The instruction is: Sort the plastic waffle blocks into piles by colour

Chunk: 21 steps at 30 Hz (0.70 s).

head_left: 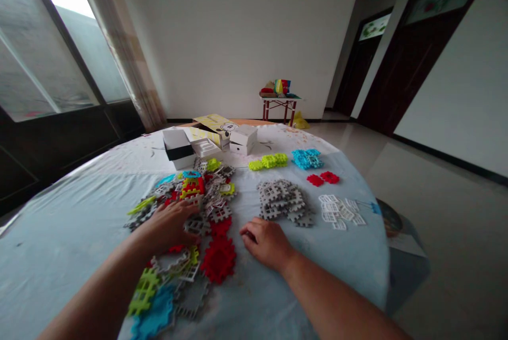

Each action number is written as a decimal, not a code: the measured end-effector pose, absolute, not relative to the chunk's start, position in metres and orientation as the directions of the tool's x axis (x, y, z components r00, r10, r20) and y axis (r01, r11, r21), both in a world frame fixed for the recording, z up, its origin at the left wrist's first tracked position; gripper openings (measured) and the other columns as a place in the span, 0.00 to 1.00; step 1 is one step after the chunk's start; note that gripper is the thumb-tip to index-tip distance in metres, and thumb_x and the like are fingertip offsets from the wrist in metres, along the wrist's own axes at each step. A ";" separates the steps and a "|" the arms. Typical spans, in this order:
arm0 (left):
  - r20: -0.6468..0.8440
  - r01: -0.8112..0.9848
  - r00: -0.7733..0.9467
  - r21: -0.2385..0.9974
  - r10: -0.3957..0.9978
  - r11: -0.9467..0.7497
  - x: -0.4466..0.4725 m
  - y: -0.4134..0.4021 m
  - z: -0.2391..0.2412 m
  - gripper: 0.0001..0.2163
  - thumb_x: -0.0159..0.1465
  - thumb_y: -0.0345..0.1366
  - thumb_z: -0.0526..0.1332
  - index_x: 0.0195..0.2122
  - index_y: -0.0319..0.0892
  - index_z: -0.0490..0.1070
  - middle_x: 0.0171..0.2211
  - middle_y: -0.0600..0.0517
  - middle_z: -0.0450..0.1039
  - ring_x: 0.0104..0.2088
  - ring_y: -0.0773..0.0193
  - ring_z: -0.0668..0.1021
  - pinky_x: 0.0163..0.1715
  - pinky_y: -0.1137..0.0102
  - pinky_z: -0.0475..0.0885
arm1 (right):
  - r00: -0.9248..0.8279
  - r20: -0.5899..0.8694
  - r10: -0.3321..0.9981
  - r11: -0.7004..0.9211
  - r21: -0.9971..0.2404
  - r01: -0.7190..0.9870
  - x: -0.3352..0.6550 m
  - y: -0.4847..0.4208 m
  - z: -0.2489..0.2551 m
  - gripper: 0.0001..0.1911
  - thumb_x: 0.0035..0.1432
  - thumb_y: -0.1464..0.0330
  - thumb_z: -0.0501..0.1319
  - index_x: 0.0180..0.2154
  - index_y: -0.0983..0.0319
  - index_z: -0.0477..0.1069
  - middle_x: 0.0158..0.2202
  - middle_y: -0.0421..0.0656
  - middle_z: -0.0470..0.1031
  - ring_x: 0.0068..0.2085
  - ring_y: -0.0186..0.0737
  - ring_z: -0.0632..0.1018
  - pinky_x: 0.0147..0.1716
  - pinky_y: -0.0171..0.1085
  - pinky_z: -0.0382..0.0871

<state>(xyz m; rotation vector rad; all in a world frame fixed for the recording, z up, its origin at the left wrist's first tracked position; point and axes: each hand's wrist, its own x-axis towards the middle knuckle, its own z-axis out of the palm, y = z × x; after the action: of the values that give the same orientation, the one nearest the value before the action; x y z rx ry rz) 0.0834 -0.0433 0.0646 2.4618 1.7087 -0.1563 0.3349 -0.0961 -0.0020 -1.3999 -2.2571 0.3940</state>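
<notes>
My left hand (170, 225) lies flat with fingers stretched out on a mixed heap of grid-shaped plastic tiles (190, 197), its fingertips on a grey one. My right hand (265, 242) rests on the pale blue tablecloth (59, 234) beside a red tile (219, 258), fingers curled under, nothing visible in them. To the right, tiles lie sorted by colour: a grey pile (283, 200), a white group (339, 209), two red tiles (322, 178), a cyan cluster (307, 158) and lime-green ones (270, 161).
White and yellow cardboard boxes (210, 141) stand at the table's far side. More green and blue tiles (153, 303) lie near the front edge. A small red-legged table with toys (280, 98) stands by the back wall. Dark doors are on the right.
</notes>
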 end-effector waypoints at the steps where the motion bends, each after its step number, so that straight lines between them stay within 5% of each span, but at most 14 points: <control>1: -0.171 0.940 0.341 0.041 0.924 -0.339 0.083 -0.044 0.064 0.32 0.46 0.49 0.62 0.53 0.44 0.65 0.57 0.44 0.59 0.56 0.49 0.62 0.55 0.54 0.55 | -0.379 0.229 0.897 0.443 -0.463 0.768 0.335 -0.096 -0.002 0.10 0.57 0.68 0.52 0.37 0.58 0.72 0.36 0.40 0.74 0.37 0.33 0.74 0.36 0.30 0.62; 15: -0.166 0.921 0.379 0.167 0.910 -0.353 0.082 -0.040 0.065 0.23 0.47 0.41 0.60 0.46 0.42 0.68 0.47 0.45 0.69 0.48 0.52 0.70 0.49 0.62 0.63 | -0.370 0.244 0.897 0.443 -0.475 0.760 0.336 -0.098 -0.002 0.10 0.56 0.68 0.53 0.37 0.58 0.72 0.35 0.40 0.74 0.37 0.34 0.74 0.35 0.29 0.62; 21: -0.179 0.889 0.417 0.283 0.891 -0.360 0.078 -0.038 0.063 0.13 0.47 0.36 0.58 0.35 0.40 0.69 0.34 0.50 0.71 0.35 0.59 0.72 0.33 0.69 0.65 | -0.380 0.244 0.892 0.452 -0.481 0.751 0.335 -0.096 -0.003 0.10 0.55 0.67 0.54 0.37 0.58 0.72 0.35 0.40 0.74 0.36 0.33 0.74 0.35 0.29 0.62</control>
<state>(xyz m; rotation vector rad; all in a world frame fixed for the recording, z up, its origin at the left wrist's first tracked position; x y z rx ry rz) 0.0782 -0.0381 0.0632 2.3428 1.5334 0.0076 0.3354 -0.0963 -0.0032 -1.3754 -2.2376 0.4025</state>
